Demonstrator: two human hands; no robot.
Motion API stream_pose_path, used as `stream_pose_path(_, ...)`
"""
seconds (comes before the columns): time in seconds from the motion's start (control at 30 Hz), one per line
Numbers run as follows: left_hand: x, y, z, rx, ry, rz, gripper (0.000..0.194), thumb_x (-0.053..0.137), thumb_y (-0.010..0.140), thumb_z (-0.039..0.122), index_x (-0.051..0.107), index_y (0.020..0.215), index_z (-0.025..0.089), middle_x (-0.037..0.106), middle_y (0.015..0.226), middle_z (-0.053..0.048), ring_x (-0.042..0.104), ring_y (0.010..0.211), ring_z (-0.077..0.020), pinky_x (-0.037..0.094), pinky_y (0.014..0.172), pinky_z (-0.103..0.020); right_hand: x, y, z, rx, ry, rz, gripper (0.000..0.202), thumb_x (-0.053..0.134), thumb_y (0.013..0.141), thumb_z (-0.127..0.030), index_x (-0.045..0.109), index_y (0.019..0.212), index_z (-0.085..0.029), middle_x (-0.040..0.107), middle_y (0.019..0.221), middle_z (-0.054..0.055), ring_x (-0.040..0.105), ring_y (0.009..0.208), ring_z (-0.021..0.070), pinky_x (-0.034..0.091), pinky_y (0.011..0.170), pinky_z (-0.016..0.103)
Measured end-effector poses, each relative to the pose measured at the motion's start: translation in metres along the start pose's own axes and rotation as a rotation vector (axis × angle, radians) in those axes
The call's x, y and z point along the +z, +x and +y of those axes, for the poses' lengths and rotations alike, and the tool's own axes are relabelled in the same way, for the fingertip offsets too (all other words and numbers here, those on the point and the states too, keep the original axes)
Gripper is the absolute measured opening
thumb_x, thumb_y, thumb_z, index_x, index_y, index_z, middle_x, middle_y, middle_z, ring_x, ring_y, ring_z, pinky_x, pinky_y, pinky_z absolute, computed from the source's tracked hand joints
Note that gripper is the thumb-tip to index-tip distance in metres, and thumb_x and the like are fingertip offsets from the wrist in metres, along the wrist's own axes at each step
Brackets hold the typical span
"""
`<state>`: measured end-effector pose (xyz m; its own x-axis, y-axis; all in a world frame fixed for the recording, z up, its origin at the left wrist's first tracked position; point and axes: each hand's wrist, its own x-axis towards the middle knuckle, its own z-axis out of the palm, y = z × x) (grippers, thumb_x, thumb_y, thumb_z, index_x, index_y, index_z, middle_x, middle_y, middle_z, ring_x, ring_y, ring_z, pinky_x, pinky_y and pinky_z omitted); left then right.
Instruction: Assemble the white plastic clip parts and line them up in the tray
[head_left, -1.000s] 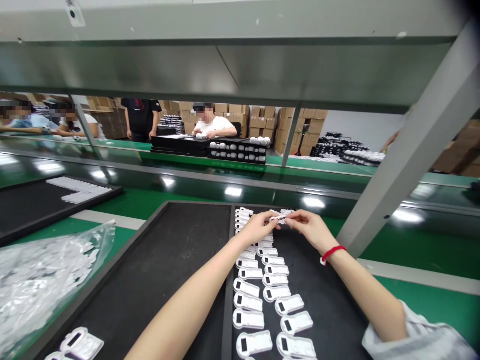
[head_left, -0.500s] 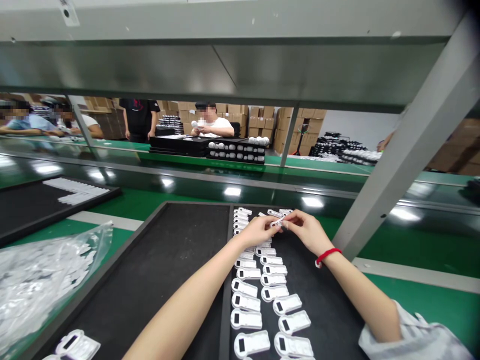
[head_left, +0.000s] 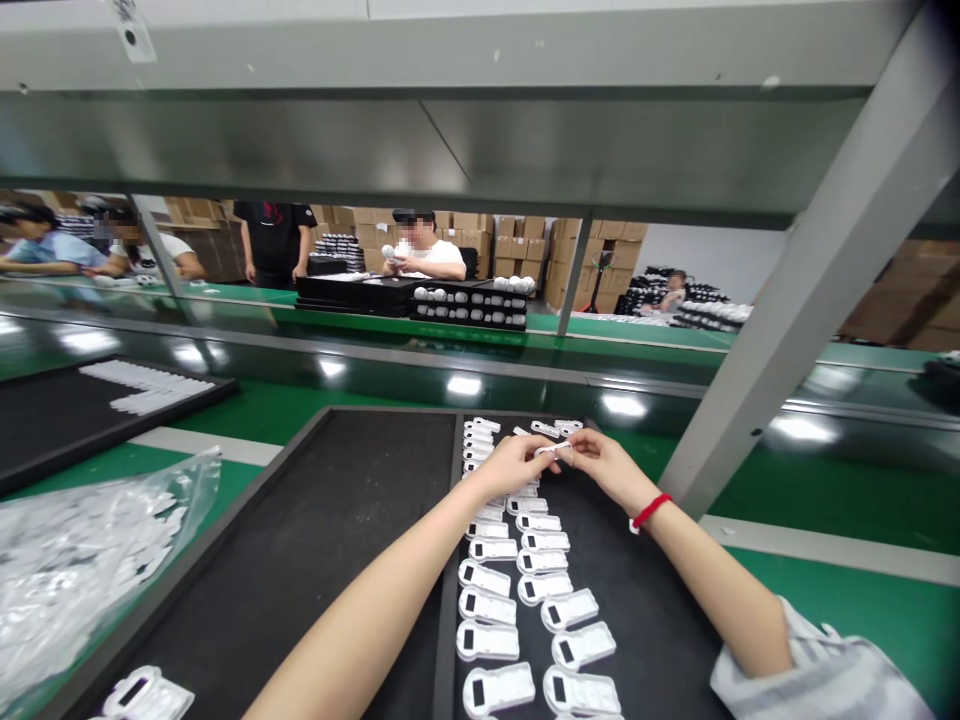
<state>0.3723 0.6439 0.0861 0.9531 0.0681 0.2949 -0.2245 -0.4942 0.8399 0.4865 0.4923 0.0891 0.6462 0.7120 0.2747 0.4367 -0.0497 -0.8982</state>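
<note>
Above the far part of the black tray (head_left: 345, 530), my left hand (head_left: 517, 465) and my right hand (head_left: 600, 460) pinch one white plastic casing (head_left: 553, 449) between them. Fingers of both hands cover its ends, and its details are too small to make out. Beneath and in front of the hands lie two columns of similar white casings (head_left: 491, 640), each with a rounded end and a small dark window. My left forearm crosses the tray's divider (head_left: 448, 600). A red bracelet (head_left: 649, 512) circles my right wrist.
Left of the tray, a clear plastic bag (head_left: 90, 560) holds many small white parts. Another black tray (head_left: 45, 420) with white pieces lies farther left. A slanted metal post (head_left: 787, 270) rises on the right, under an overhead shelf (head_left: 450, 140). Co-workers sit across the line.
Both hands stay at nearly the same place with the casing between them. The casing now lies flatter, and the right fingers have shifted slightly on it. The view has moved a little.
</note>
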Motion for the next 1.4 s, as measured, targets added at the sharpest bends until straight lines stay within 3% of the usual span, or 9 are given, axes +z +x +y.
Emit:
stream_pose_path(0.1, -0.001, 0.003, -0.002, 0.001, -0.067, 0.007, 0.036, 0.048, 0.092, 0.041, 0.068, 0.1, 0.012, 0.07, 0.088, -0.007, 0.057, 0.067, -0.0125, 0.046, 0.064, -0.022, 0.002, -0.002, -0.007, 0.005, 0.03, -0.045, 0.044, 0.068, 0.069, -0.059, 0.064, 0.088, -0.019, 0.07, 0.084, 0.006, 0.064, 0.076, 0.0201, 0.05, 0.068, 0.033)
stream_pose_path(0.23, -0.002, 0.005, -0.003, 0.004, -0.141, -0.01, 0.037, 0.049, 0.092, 0.04, 0.067, 0.103, 0.011, 0.07, 0.089, -0.008, 0.057, 0.068, -0.0116, 0.046, 0.066, -0.022, 0.003, -0.005, -0.011, 0.025, 0.024, -0.018, 0.039, 0.066, 0.075, -0.055, 0.065, 0.087, -0.019, 0.069, 0.08, 0.005, 0.063, 0.073, 0.0189, 0.049, 0.065, 0.031)
stream_pose_path(0.5, -0.002, 0.002, -0.002, -0.036, -0.216, -0.1, 0.04, 0.057, 0.089, 0.045, 0.068, 0.11, 0.013, 0.071, 0.098, -0.01, 0.064, 0.089, -0.0188, 0.047, 0.067, -0.023, 0.006, -0.004, -0.005, 0.07, 0.013, 0.002, 0.028, 0.061, 0.088, -0.043, 0.061, 0.084, -0.015, 0.063, 0.071, -0.001, 0.059, 0.062, 0.0124, 0.05, 0.06, 0.028)
stream_pose_path(0.63, -0.002, 0.003, 0.0, -0.046, -0.255, -0.111, 0.046, 0.059, 0.087, 0.048, 0.067, 0.115, 0.013, 0.07, 0.102, -0.012, 0.064, 0.093, -0.02, 0.048, 0.069, -0.024, 0.007, -0.004, -0.006, 0.082, 0.002, 0.005, 0.024, 0.063, 0.086, -0.039, 0.06, 0.083, -0.015, 0.062, 0.068, -0.003, 0.058, 0.059, 0.0118, 0.05, 0.059, 0.028)
stream_pose_path(0.93, 0.0, 0.004, 0.002, -0.029, -0.228, -0.09, 0.041, 0.058, 0.088, 0.045, 0.07, 0.107, 0.012, 0.072, 0.095, -0.01, 0.062, 0.074, -0.0139, 0.047, 0.066, -0.024, 0.004, -0.01, -0.011, 0.007, -0.08, 0.048, 0.012, 0.057, 0.078, -0.033, 0.053, 0.076, -0.022, 0.065, 0.066, 0.0, 0.061, 0.056, 0.0158, 0.048, 0.06, 0.03)
stream_pose_path(1.07, -0.001, 0.004, 0.001, -0.022, -0.179, -0.038, 0.033, 0.054, 0.089, 0.038, 0.071, 0.101, 0.012, 0.072, 0.087, -0.009, 0.064, 0.083, -0.017, 0.048, 0.069, -0.023, 0.005, -0.011, -0.009, -0.051, -0.139, 0.027, 0.015, 0.053, 0.083, -0.037, 0.053, 0.08, -0.022, 0.067, 0.072, 0.002, 0.064, 0.063, 0.0172, 0.05, 0.064, 0.032)
stream_pose_path(1.23, -0.002, 0.003, 0.001, -0.038, -0.119, 0.058, 0.033, 0.05, 0.091, 0.031, 0.065, 0.113, 0.012, 0.072, 0.082, -0.007, 0.067, 0.082, -0.0187, 0.049, 0.072, -0.026, 0.003, -0.007, -0.008, -0.18, -0.258, -0.032, 0.032, 0.053, 0.086, -0.033, 0.056, 0.116, -0.024, 0.068, 0.105, 0.006, 0.065, 0.083, 0.0194, 0.051, 0.075, 0.034)
stream_pose_path(1.4, -0.001, 0.004, 0.001, -0.056, -0.017, 0.2, 0.04, 0.049, 0.092, 0.029, 0.049, 0.129, 0.015, 0.072, 0.087, -0.006, 0.067, 0.091, -0.0193, 0.049, 0.084, -0.03, -0.004, 0.001, -0.001, -0.2, -0.424, -0.028, 0.026, 0.056, 0.086, -0.026, 0.063, 0.111, -0.023, 0.069, 0.101, 0.005, 0.063, 0.086, 0.0203, 0.05, 0.08, 0.037)
